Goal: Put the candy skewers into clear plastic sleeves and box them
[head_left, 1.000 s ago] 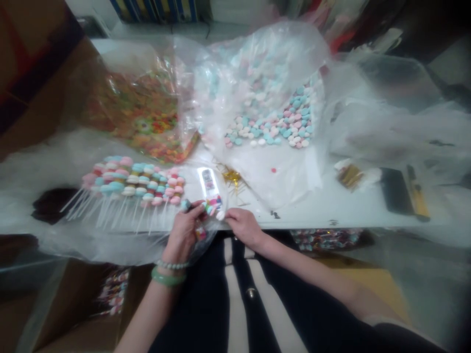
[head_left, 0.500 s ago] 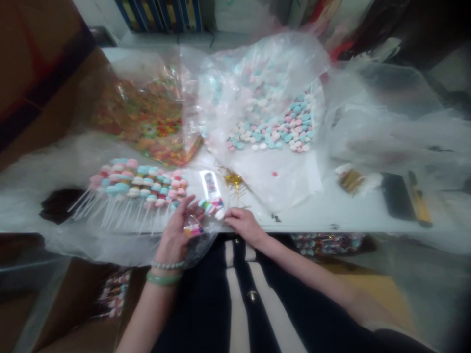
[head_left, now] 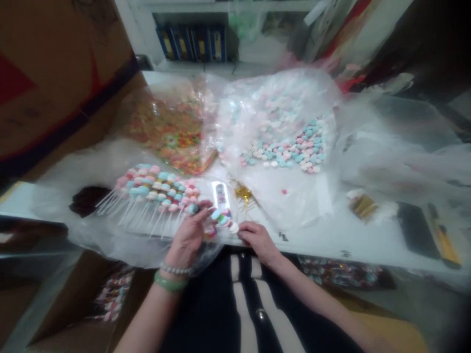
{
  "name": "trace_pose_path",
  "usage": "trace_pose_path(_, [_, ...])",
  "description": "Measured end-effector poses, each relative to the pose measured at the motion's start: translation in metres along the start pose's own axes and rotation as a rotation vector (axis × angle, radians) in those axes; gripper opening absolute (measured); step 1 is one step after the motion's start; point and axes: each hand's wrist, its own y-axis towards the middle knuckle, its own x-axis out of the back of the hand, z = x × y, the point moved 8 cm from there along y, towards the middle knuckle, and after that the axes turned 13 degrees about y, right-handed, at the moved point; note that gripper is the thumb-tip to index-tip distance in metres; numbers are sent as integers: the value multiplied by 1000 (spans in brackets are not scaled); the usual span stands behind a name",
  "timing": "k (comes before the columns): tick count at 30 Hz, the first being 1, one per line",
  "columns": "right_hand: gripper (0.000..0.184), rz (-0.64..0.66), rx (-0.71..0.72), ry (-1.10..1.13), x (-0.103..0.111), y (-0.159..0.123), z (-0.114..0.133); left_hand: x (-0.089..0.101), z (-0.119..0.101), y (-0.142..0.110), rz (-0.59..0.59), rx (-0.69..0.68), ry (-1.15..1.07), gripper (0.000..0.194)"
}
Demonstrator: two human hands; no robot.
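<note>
Between my hands is a candy skewer with blue, green, pink and white pieces in a row. The thumb and fingers of my right hand are pinched at its white end; any stick there is hidden. My left hand, wearing a beaded bracelet and a green bangle, is curled at the other end. A small clear bag with bright print shows by its fingers, partly hidden and blurred. Just left of it, finished-looking candy skewers on white sticks lie in a row on plastic sheeting.
Gold twist ties lie beyond my right hand. Large clear bags hold orange-red gummies and pastel candies. A dark flat block and a yellow-handled knife lie right. A cardboard box stands left.
The whole view has shifted, so the table appears lower and further right. The small printed bag now shows less, closer beneath the skewer. Both hands stay at the skewer.
</note>
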Motion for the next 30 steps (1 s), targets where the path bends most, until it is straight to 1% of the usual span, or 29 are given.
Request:
trace_pose_path(2, [6,10,15,72,-4,1,0,-7,2,-4,50,13,-4,30])
trace_pose_path(4, [6,43,13,181,-12,2,-1,-18,6,-6,111,38,-56,33])
trace_pose_path(7, [15,66,-93,360,-28,2,-11,-31,13,-8,160,71,-151,32])
trace_pose_path(10, [20,38,-182,436,-36,2,-19,-37,21,-6,150,97,-210,31])
trace_pose_path(12, [20,4,-182,433,-34,2,-20,-39,24,-4,164,117,-231,27])
trace_pose_path(14, [18,-41,-165,414,-28,4,-20,-39,25,-1,198,127,-251,26])
trace_pose_path(17, [17,-89,-145,370,-18,6,-19,-35,17,5,236,116,-294,36])
trace_pose_path(19, [17,-103,-137,337,-15,7,-18,-28,12,8,209,110,-291,40])
trace_pose_path(21, [17,-115,-130,313,-13,8,-15,-20,12,9,160,129,-227,40])
trace_pose_path(23, [16,-129,-114,290,-12,10,-11,-15,22,5,142,215,-100,34])
trace_pose_path(26, [13,-140,-80,256,-12,13,-5,-17,40,-4,186,329,46,20])
trace_pose_path(28, [11,-134,-64,234,-12,16,-2,-20,47,-8,207,334,58,24])
trace_pose_path(30, [10,-121,-55,213,-12,17,-1,-21,49,-9,181,335,57,26])
